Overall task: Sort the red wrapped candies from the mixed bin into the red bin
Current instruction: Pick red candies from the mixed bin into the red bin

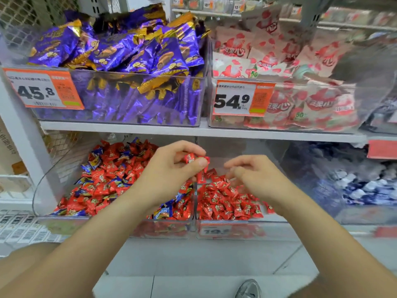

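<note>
On the lower shelf, the clear mixed bin (64, 224) at the left holds several red wrapped candies (113, 168) with blue ones (95, 161) among them. Beside it on the right, the red bin (277, 227) holds only red candies (225, 203). My left hand (169, 171) hovers over the divider between the two bins and pinches red candies (190, 158) between thumb and fingers; another red candy (202, 176) hangs just below it. My right hand (255, 177) is blurred above the red bin, fingers loosely curled, with nothing seen in it.
The upper shelf carries a bin of purple packets (120, 61) and a bin of pink strawberry packets (279, 67), each with an orange price tag. A bin of blue and white sweets (365, 186) stands at the right. A grey shoe (249, 290) is on the tiled floor below.
</note>
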Motion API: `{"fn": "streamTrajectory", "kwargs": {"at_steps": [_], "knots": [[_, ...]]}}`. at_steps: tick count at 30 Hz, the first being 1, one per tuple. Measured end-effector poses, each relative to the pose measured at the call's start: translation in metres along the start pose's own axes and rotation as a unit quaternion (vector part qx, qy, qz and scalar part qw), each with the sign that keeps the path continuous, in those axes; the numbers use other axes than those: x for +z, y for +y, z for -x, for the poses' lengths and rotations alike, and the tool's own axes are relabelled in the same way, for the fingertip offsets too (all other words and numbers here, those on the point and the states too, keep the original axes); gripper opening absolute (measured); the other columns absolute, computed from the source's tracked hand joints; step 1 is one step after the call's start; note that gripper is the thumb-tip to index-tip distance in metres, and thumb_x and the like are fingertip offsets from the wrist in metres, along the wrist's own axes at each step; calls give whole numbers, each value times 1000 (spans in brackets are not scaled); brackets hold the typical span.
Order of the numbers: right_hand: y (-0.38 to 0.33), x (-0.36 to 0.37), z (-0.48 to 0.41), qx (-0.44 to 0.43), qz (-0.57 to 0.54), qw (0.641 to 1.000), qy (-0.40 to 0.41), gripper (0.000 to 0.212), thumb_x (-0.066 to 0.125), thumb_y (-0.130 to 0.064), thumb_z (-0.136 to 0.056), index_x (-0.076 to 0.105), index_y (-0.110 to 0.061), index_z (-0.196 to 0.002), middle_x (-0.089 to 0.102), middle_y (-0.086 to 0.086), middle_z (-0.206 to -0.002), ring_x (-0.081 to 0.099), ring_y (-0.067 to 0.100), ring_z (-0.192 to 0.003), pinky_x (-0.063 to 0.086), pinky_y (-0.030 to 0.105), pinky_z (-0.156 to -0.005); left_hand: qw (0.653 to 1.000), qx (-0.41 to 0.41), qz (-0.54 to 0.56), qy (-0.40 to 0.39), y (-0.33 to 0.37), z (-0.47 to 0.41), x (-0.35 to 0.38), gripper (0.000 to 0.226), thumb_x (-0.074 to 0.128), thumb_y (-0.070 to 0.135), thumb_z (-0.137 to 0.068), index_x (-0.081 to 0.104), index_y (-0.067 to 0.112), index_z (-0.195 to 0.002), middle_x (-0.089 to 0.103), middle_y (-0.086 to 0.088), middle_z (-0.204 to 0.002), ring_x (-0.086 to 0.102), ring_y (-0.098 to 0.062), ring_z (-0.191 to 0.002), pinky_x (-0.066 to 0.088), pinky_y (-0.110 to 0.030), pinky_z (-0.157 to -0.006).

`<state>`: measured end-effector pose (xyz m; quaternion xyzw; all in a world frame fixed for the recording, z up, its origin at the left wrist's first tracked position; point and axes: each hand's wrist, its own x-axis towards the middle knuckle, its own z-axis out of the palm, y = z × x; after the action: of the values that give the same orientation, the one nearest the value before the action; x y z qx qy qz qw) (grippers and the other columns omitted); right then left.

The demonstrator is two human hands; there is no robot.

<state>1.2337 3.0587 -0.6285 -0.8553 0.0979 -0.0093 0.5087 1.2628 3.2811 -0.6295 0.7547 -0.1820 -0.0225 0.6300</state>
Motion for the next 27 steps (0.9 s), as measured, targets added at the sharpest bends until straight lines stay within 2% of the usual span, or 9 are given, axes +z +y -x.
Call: {"fn": "streamTrajectory", "kwargs": {"at_steps": [4, 6, 9, 11, 15, 18, 20, 25, 27], "knots": [[-8, -11, 5, 68, -135, 988, -12, 20, 56, -21, -107, 74, -15, -111, 79, 16, -98, 79, 33, -80, 64, 37, -65, 994, -65, 60, -68, 5, -4, 28, 18, 76, 12, -95, 75, 13, -113, 78, -1, -95, 73, -20, -74, 59, -24, -75], [0, -17, 1, 37, 14, 998, 48, 24, 52, -19, -104, 75, -19, -111, 78, 11, -95, 78, 33, -83, 64, 41, -72, 992, -56, -28, -111, 3, -13, 38, 25, 78, 19, -95, 74, 21, -120, 76, 5, -111, 77, -16, -93, 61, -28, -88], [10, -23, -2, -13, 287, 956, 59, 38, 45, -16, -97, 73, -24, -121, 75, 11, -114, 70, 33, -103, 58, 41, -89, 968, 2, -176, -176, 4, -24, 48, 30, 70, 39, -95, 71, 38, -125, 73, 10, -126, 69, -16, -118, 53, -41, -108], [11, -22, -2, -26, 324, 945, 22, 39, 46, -14, -95, 74, -26, -119, 74, 9, -111, 68, 29, -100, 54, 35, -84, 956, 46, -235, -167, 7, -25, 48, 23, 64, 35, -97, 74, 38, -118, 75, 13, -119, 71, -13, -111, 54, -37, -104], [-3, -5, 5, -125, 271, 954, 9, 30, 52, -11, -93, 75, -30, -98, 67, -11, -74, 63, 4, -69, 46, 20, -64, 946, 92, -301, -78, 15, -8, 30, 10, 67, 25, -93, 75, 29, -90, 73, 13, -78, 66, -2, -74, 45, -11, -68], [-27, 25, 17, -189, 209, 960, 0, 31, 51, -5, -89, 72, -28, -89, 66, -13, -69, 59, -2, -62, 37, 10, -58, 928, 21, -366, -70, 3, -3, -4, 5, 67, 32, -93, 69, 29, -90, 71, 9, -76, 64, -2, -72, 51, -24, -70], [-44, 51, 23, -222, 172, 960, -14, 31, 51, -3, -86, 72, -26, -87, 65, -13, -68, 57, 0, -61, 35, 10, -59, 900, -43, -425, -89, -7, -7, -33, 9, 63, 35, -96, 69, 29, -97, 70, 8, -89, 65, -9, -87, 53, -31, -78], [-72, 122, 8, -272, 264, 921, -85, 28, 51, -15, -89, 73, -20, -106, 74, 2, -101, 67, 22, -94, 55, 36, -85, 791, -217, -562, -104, -40, -25, -109, 52, 49, 69, -89, 57, 26, -118, 56, -13, -130, 47, -39, -131, 42, -49, -108], [-75, 146, -10, -266, 328, 901, -100, 28, 53, -14, -90, 68, -14, -114, 72, 12, -111, 67, 35, -105, 57, 45, -88, 785, -249, -562, -78, -53, -34, -132, 56, 47, 70, -79, 53, 23, -108, 56, -21, -136, 47, -44, -131, 41, -52, -110]]}}
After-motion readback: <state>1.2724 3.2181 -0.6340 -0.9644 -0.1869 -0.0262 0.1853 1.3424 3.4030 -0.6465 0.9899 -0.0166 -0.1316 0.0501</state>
